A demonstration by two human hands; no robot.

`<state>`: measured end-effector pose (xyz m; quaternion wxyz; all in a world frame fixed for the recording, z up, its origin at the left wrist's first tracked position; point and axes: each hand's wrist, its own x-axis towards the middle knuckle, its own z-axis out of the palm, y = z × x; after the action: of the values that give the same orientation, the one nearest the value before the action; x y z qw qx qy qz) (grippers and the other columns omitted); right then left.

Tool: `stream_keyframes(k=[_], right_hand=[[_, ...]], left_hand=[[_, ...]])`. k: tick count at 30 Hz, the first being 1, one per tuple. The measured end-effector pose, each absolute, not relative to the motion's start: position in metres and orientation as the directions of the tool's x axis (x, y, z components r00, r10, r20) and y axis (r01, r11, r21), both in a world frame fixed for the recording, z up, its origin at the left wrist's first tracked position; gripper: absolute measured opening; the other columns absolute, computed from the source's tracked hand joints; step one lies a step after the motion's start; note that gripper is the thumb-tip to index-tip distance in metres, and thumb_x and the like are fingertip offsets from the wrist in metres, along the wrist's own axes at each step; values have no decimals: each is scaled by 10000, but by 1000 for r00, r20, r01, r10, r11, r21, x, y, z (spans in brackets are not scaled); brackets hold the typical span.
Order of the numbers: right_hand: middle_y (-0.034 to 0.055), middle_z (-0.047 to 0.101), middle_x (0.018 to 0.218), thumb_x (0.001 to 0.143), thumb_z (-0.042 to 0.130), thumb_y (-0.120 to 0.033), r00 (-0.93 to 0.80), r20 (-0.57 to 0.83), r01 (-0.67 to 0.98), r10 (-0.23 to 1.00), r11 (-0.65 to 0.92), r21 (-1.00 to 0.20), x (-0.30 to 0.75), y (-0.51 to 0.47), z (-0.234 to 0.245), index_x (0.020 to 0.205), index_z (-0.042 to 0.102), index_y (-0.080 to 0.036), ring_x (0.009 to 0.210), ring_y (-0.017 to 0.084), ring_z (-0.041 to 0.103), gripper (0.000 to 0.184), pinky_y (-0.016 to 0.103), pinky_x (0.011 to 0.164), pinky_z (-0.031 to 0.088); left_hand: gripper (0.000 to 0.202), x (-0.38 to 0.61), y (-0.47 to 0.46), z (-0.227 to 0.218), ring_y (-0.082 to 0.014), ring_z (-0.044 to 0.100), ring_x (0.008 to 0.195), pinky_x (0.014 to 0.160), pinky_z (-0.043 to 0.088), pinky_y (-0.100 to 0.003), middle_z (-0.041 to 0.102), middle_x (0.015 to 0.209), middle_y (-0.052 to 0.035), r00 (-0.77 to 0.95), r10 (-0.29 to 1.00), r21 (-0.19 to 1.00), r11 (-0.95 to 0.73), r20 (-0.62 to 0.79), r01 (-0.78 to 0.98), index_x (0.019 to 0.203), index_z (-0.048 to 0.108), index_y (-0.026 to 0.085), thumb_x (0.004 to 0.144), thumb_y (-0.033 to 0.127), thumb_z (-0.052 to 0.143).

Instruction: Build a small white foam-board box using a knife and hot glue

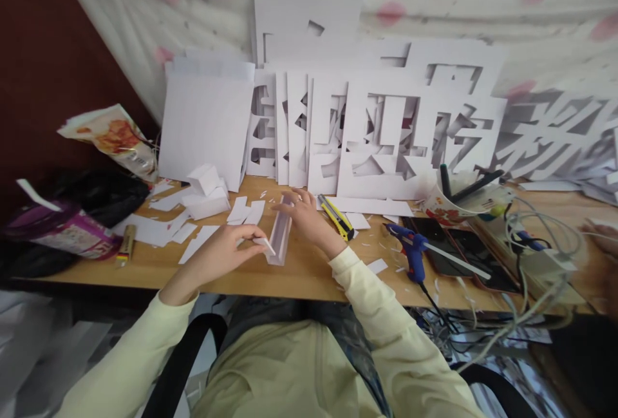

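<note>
Along the back of the wooden table (309,277) lean tall white boards (376,185) with cut-out shapes, while a blue glue gun (411,250) lies to the right. Nearer the front edge, a narrow white trough (278,239) lies on the wood, the right hand (309,215) arched over its far end, though whether it grips I cannot tell, and a yellow cutter (338,217) just beside that hand. Pinched between thumb and forefinger of the left hand (232,250), a small white strip (265,245) is held at the trough's near end.
</note>
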<state>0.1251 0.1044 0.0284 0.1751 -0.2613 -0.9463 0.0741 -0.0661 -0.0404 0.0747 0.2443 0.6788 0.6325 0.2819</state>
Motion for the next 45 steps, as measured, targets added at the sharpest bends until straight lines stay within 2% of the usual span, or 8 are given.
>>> stream_keyframes(k=[4,10,13,18,23,27,34,45], right_hand=[[152,558,1512,897,418,89,-774,365,453,518,855,-253,132,102,16,1417,654,-255,1465,347,363,667,577,1153,351],[143,575,1506,900,409,71,-775,393,418,495,868,-268,137,98,6,1376,683,-218,1412,326,406,620,537,1153,378],[123,608,1476,899,410,71,-790,394,390,470,881,-268,137,92,7,1361,697,-238,1393,311,426,626,533,1162,379],[87,577,1545,860,398,105,-831,341,381,439,897,-226,135,79,14,1320,736,-262,1441,326,381,678,563,1179,365],[67,569,1571,841,418,100,-853,270,406,447,892,-197,133,74,17,1277,762,-269,1460,365,362,667,613,1165,368],[68,580,1564,827,422,105,-852,257,415,456,888,-198,133,76,15,1303,755,-277,1473,378,351,695,626,1152,374],[71,583,1565,845,429,85,-842,262,424,471,879,-216,133,78,11,1319,750,-303,1467,376,362,691,626,1116,401],[76,587,1560,824,438,83,-835,291,407,467,880,-243,134,76,7,1348,729,-292,1439,364,387,707,616,1112,423]], left_hand=[[225,-57,-37,67,-214,718,867,781,522,-310,792,942,6,97,990,639,-142,105,756,915,735,263,916,423,577],[180,-55,-32,63,-240,664,902,854,501,-361,736,891,-44,134,978,569,-203,160,797,864,723,220,895,358,611],[158,-58,-31,67,-230,643,896,869,487,-356,717,887,-48,181,967,522,-248,177,816,833,725,209,897,300,613],[178,-56,-28,68,-214,645,867,835,472,-338,722,904,-55,276,946,434,-323,168,841,795,769,210,857,174,605],[188,-50,-20,64,-208,616,783,764,438,-341,694,845,-63,303,937,357,-347,174,867,718,783,211,800,148,625],[195,-50,-16,61,-203,614,768,781,437,-334,678,763,-40,299,938,345,-342,173,874,633,757,231,784,180,645],[174,-48,-13,50,-216,643,806,896,430,-371,687,691,-24,269,954,361,-300,135,883,601,745,241,755,189,684],[176,-43,-14,42,-284,669,937,1009,379,-481,730,724,-38,241,965,379,-262,101,888,575,734,255,724,170,695]])
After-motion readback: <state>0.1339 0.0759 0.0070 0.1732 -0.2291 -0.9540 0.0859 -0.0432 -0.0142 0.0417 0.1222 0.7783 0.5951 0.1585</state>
